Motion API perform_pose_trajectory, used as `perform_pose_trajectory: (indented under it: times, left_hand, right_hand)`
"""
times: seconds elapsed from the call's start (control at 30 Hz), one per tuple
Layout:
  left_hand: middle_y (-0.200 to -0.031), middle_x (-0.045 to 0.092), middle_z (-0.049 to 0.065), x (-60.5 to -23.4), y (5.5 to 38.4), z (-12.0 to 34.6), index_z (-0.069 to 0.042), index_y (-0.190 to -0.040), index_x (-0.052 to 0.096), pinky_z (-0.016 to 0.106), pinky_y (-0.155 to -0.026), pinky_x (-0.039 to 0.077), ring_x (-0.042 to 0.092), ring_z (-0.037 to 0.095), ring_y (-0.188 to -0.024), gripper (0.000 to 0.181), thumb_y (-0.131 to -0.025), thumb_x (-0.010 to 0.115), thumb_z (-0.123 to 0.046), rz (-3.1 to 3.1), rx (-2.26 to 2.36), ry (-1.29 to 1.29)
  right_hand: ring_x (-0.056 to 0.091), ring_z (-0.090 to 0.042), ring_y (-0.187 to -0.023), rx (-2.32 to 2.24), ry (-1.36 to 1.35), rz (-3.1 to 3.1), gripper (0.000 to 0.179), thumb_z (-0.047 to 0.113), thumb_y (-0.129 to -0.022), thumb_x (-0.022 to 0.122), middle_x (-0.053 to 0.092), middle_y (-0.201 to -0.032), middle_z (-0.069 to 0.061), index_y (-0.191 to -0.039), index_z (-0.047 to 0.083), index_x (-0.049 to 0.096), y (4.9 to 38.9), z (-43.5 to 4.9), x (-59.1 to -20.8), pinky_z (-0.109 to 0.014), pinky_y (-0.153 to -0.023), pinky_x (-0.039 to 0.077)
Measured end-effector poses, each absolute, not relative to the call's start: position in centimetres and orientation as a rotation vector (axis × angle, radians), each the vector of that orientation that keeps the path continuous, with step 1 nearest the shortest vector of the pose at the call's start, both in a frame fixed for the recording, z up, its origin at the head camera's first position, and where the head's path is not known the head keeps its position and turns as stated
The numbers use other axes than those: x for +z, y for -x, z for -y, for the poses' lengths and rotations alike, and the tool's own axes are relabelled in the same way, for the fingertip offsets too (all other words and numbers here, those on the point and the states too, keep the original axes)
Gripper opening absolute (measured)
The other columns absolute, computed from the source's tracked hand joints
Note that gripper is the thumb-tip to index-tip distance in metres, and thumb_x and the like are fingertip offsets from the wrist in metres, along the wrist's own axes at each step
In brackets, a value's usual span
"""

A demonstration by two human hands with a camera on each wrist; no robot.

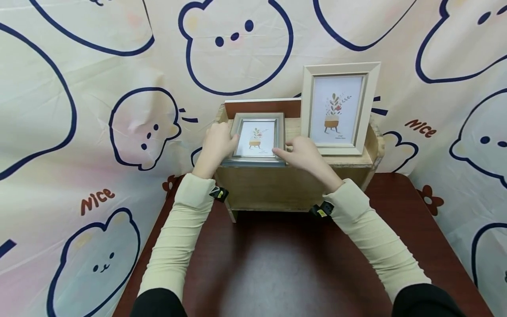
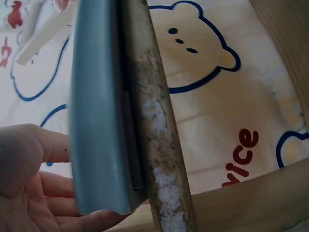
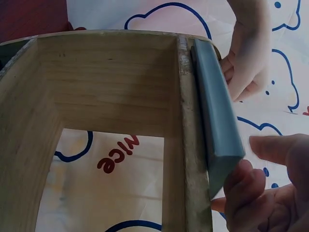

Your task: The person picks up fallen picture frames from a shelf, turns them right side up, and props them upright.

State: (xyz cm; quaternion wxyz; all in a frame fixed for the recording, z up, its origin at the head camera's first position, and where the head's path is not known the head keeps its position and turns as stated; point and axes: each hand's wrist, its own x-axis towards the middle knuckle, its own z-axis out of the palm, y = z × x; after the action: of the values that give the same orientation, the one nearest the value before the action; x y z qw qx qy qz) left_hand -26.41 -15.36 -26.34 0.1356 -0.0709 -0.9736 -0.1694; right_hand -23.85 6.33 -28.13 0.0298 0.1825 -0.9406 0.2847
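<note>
A small silver-grey picture frame (image 1: 257, 137) with a potted-plant print sits at the front edge of a wooden shelf's (image 1: 273, 187) upper board. At its left side, my left hand (image 1: 218, 145) grips the edge. In the left wrist view, the thumb meets the frame's bluish lower rail (image 2: 96, 121), with fingers showing below it. My right hand (image 1: 303, 154) holds the opposite side, thumb over the front. Seen from the right wrist, curled fingers (image 3: 246, 193) lie right at the frame's corner.
A larger cream picture frame (image 1: 341, 108) stands upright on the shelf's right half. Behind the small frame runs a brown panel (image 1: 262, 108) with a white top edge. The shelf rests on a dark red-brown table (image 1: 285, 264), against a bear-printed cloth (image 1: 237, 66).
</note>
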Motion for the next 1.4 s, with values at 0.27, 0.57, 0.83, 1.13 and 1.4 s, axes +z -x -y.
perform_pose_trajectory:
  times: [0.27,0.57,0.83,1.13,1.4]
  left_hand:
    - [-0.066,0.052,0.012,-26.3,27.5,15.1,-0.001,-0.076,0.052,0.036,-0.054,0.045,0.050,0.025,-0.065,0.020,-0.089,0.047,-0.016,2.933,-0.382,0.226]
    - [-0.096,0.058,0.021,-26.9,27.8,14.2,0.003,-0.104,0.058,0.045,-0.060,0.048,0.055,0.029,-0.073,0.030,-0.090,0.043,-0.018,3.025,-0.352,0.064]
    - [-0.090,0.057,0.018,-27.3,27.9,14.3,-0.002,-0.079,0.054,0.046,-0.065,0.045,0.052,0.031,-0.076,0.020,-0.086,0.042,-0.016,3.023,-0.437,0.025]
    - [-0.107,0.052,0.023,-27.3,27.7,15.1,0.009,-0.108,0.051,0.045,-0.076,0.044,0.049,0.032,-0.089,0.034,-0.086,0.042,-0.016,2.965,-0.799,0.002]
    - [-0.110,0.052,0.014,-28.0,27.2,14.9,-0.001,-0.111,0.049,0.045,-0.087,0.038,0.048,0.028,-0.102,0.030,-0.085,0.041,-0.014,2.740,-1.071,-0.128]
  right_hand:
    - [0.053,-0.017,-0.045,0.913,-0.464,2.980,0.038,0.037,-0.088,0.055,0.055,-0.052,-0.005,-0.068,0.005,0.054,24.1,-5.6,-28.3,-0.030,-0.049,0.041]
    - [0.044,-0.013,-0.038,0.925,-0.463,2.959,0.037,0.028,-0.086,0.058,0.047,-0.045,-0.001,-0.056,0.008,0.049,24.6,-5.7,-28.7,-0.025,-0.041,0.034]
    - [0.039,-0.012,-0.037,0.966,-0.445,2.896,0.040,0.024,-0.084,0.059,0.044,-0.042,0.000,-0.050,0.010,0.044,24.6,-5.7,-29.1,-0.023,-0.040,0.029]
    - [0.034,-0.012,-0.040,0.943,-0.425,2.836,0.042,0.023,-0.083,0.059,0.036,-0.041,0.003,-0.048,0.012,0.040,24.6,-5.8,-29.5,-0.025,-0.043,0.028]
    - [0.024,-0.010,-0.040,0.965,-0.434,2.787,0.042,0.021,-0.085,0.058,0.028,-0.043,0.003,-0.051,0.012,0.034,24.5,-5.9,-29.8,-0.024,-0.042,0.022]
